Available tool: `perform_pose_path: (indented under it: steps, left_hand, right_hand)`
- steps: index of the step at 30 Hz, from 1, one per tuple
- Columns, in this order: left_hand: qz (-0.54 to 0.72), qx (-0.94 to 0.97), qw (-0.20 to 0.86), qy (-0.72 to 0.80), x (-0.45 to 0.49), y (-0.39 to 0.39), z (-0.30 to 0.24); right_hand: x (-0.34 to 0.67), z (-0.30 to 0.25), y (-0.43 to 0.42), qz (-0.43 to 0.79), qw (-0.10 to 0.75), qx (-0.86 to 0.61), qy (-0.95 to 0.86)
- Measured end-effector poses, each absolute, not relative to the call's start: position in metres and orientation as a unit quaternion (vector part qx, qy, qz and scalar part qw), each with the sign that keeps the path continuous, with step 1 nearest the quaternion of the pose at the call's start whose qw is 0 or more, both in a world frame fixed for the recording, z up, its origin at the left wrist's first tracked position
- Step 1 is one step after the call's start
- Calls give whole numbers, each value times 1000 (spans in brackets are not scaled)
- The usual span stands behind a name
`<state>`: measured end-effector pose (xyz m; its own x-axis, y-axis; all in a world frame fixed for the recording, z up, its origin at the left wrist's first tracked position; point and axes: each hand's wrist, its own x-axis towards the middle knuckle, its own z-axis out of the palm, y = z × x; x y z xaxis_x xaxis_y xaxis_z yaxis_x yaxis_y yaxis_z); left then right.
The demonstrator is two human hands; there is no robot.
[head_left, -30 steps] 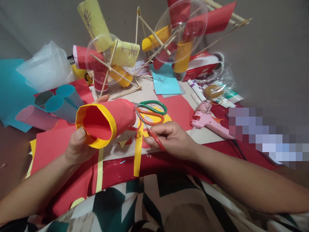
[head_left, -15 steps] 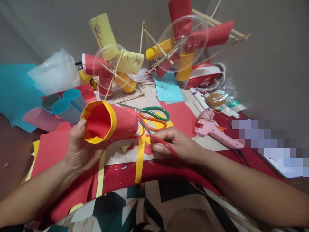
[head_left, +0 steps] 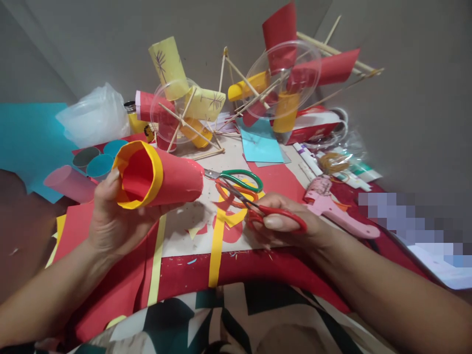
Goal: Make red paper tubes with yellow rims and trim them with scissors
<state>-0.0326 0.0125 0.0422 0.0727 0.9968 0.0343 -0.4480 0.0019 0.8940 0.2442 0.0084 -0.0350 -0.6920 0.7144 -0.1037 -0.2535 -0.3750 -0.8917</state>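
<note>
A red paper cup [head_left: 177, 179] with a folded yellow band round its mouth lies tilted sideways in my left hand [head_left: 114, 221]. My thumb presses on the rim and the other fingers are behind the cup. In my right hand [head_left: 283, 221] is a pair of scissors with red handles [head_left: 291, 219], its blades pointing left, apart from the cup. Behind those blades lies a second pair of scissors with green and orange handles [head_left: 243, 178]. Below them are a yellow paper strip [head_left: 217, 250] and a red paper disc [head_left: 228, 228].
Stick-and-paper wheels with clear plastic discs [head_left: 282, 78] stand at the back. A pink glue gun [head_left: 339, 214] lies to the right, near glue tubes. Blue paper tubes [head_left: 99, 166] and a pink tube [head_left: 68, 183] are at the left, with red paper sheets [head_left: 73, 241] nearer me.
The cup has shifted a little to the left. My right hand has drawn the red-handled scissors back to the right, away from the cup's base. The view has tilted slightly.
</note>
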Motion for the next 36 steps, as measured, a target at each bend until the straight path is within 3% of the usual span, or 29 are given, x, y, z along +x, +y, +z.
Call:
perform_pose_path:
  steps: [5,11,15,20,23,36]
  left_hand:
    - [592,390,603,365,-31,10,38]
    - [599,425,569,370,-28,8,33]
    - [600,441,551,378,-26,8,31]
    - [583,459,539,399,-27,8,24]
    - [566,474,549,392,-28,6,19]
    - [524,496,593,358,-26,1,15]
  right_hand:
    - [237,-34,1,778,359,-234,-459]
    - [234,-18,-7,818,339,-41,-463]
    - [240,-6,-6,820,371,38,-434]
    - [236,-12,-13,775,390,-147,-475]
    - [227,-14,-16,730,360,-265,-518]
    - [219,-17,-14,735,322,-301,-515]
